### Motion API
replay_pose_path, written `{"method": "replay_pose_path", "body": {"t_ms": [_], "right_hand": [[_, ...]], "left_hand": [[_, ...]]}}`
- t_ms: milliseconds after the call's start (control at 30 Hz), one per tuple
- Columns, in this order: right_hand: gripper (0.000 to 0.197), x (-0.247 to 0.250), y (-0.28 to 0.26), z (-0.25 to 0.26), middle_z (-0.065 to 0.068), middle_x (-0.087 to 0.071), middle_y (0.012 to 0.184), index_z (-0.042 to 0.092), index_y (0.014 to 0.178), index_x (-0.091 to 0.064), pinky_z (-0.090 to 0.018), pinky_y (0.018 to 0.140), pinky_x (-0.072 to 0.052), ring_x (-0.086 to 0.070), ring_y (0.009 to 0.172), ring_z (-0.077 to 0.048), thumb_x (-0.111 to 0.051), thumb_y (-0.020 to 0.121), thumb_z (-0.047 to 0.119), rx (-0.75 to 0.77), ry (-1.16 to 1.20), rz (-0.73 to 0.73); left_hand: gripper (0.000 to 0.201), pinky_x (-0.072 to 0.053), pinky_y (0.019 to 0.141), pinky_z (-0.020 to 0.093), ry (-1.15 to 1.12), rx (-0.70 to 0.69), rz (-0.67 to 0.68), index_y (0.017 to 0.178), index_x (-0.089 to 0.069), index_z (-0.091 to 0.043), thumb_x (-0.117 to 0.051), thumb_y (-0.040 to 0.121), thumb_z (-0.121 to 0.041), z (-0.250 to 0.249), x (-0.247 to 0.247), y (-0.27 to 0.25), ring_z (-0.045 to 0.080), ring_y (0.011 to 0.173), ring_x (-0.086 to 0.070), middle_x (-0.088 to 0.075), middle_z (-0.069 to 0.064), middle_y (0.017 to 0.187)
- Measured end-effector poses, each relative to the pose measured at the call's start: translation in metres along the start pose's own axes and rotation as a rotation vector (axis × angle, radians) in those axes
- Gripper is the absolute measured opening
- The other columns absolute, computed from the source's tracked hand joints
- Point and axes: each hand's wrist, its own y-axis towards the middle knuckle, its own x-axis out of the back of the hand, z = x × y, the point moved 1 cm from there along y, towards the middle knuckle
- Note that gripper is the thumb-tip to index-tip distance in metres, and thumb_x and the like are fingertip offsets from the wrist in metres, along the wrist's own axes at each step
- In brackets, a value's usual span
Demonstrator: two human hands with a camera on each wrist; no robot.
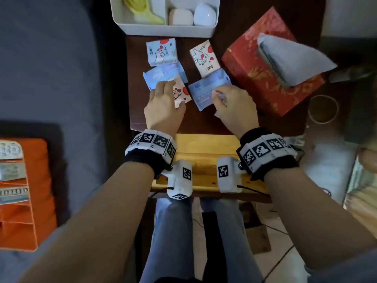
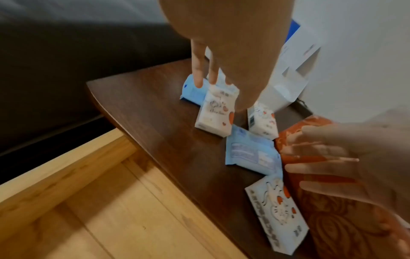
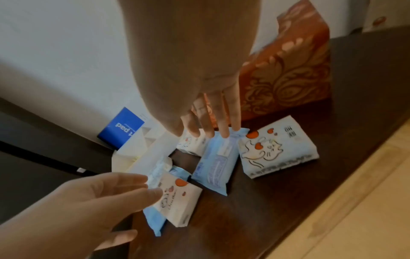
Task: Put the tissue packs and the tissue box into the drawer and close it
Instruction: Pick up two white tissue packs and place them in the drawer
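Left hand (image 1: 163, 107) fingers straight on cat pack (image 1: 181, 94); right hand (image 1: 234, 105) loosely spread over blue pack (image 1: 204, 92).

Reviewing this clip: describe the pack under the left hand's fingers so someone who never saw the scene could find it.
Start at the big red tissue box on the dark wooden table top; the packs lie to its left. The left hand reaches over a white pack with red hearts, lying partly on a plain blue pack. Of the white printed packs, it is nearest the open drawer.
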Motion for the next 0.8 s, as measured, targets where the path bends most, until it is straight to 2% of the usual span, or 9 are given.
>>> {"method": "replay_pose_path", "body": {"t_ms": [100, 233, 367, 500, 600, 700, 800], "right_hand": [[0.030, -0.019, 0.012, -0.012, -0.012, -0.065, 0.108, 0.011, 0.108, -0.061, -0.045, 0.080, -0.052, -0.064, 0.091, -0.034, -0.044, 0.093, 0.031, -0.022, 0.046, -0.022], [0.030, -0.040, 0.016, -0.022, -0.009, -0.062, 0.116, 0.011, 0.111, -0.060, -0.043, 0.081, -0.051, -0.060, 0.099, -0.031, -0.045, 0.093, 0.030, -0.028, 0.023, -0.014], [0.030, -0.050, 0.018, -0.027, -0.009, -0.056, 0.122, 0.008, 0.113, -0.059, -0.035, 0.083, -0.046, -0.056, 0.107, -0.024, -0.046, 0.094, 0.027, -0.007, 0.030, -0.033], [0.029, -0.052, 0.015, -0.025, -0.011, -0.059, 0.114, 0.007, 0.111, -0.060, -0.038, 0.080, -0.047, -0.058, 0.099, -0.026, -0.048, 0.092, 0.026, 0.033, 0.123, -0.057], [0.032, -0.048, 0.011, -0.018, -0.007, -0.064, 0.108, 0.010, 0.113, -0.059, -0.038, 0.078, -0.051, -0.060, 0.095, -0.020, -0.052, 0.090, 0.032, 0.061, 0.289, -0.013], [0.037, -0.041, 0.012, -0.012, -0.002, -0.068, 0.106, 0.014, 0.117, -0.057, -0.036, 0.082, -0.055, -0.065, 0.094, -0.013, -0.059, 0.087, 0.035, -0.005, 0.486, 0.069], [0.035, -0.034, 0.014, -0.014, -0.006, -0.070, 0.099, 0.012, 0.113, -0.059, -0.045, 0.080, -0.057, -0.067, 0.088, -0.018, -0.064, 0.083, 0.030, -0.085, 0.618, 0.013]], "left_hand": [[0.067, -0.049, 0.082, 0.043, -0.010, -0.009, -0.008, 0.134, -0.038, -0.013, -0.069, 0.077, -0.027, 0.012, -0.018, 0.012, 0.027, 0.125, -0.040, -0.041, 0.007, 0.140], [0.091, -0.046, 0.095, 0.045, 0.008, -0.023, 0.009, 0.141, -0.028, -0.012, -0.079, 0.067, -0.027, 0.026, -0.037, 0.024, 0.030, 0.130, -0.034, -0.035, 0.011, 0.144], [0.083, -0.047, 0.089, 0.045, -0.007, -0.057, -0.025, 0.139, -0.032, -0.009, -0.074, 0.067, -0.019, 0.030, -0.046, 0.029, 0.032, 0.123, -0.039, -0.041, 0.013, 0.137], [0.080, -0.045, 0.086, 0.037, -0.112, -0.108, -0.020, 0.133, -0.040, -0.007, -0.074, 0.062, -0.022, 0.028, -0.042, 0.027, 0.030, 0.115, -0.044, -0.047, 0.012, 0.129], [0.081, -0.043, 0.085, 0.031, -0.194, -0.202, 0.006, 0.132, -0.042, -0.009, -0.076, 0.060, -0.026, 0.022, -0.036, 0.022, 0.025, 0.114, -0.045, -0.048, 0.010, 0.127], [0.081, -0.041, 0.089, 0.027, -0.239, -0.326, 0.012, 0.134, -0.041, -0.009, -0.076, 0.062, -0.026, 0.013, -0.032, 0.019, 0.018, 0.112, -0.042, -0.049, 0.010, 0.128], [0.083, -0.041, 0.098, 0.030, -0.272, -0.416, 0.013, 0.136, -0.038, -0.006, -0.077, 0.067, -0.032, 0.002, -0.031, 0.019, 0.016, 0.114, -0.040, -0.048, 0.012, 0.131]]}}
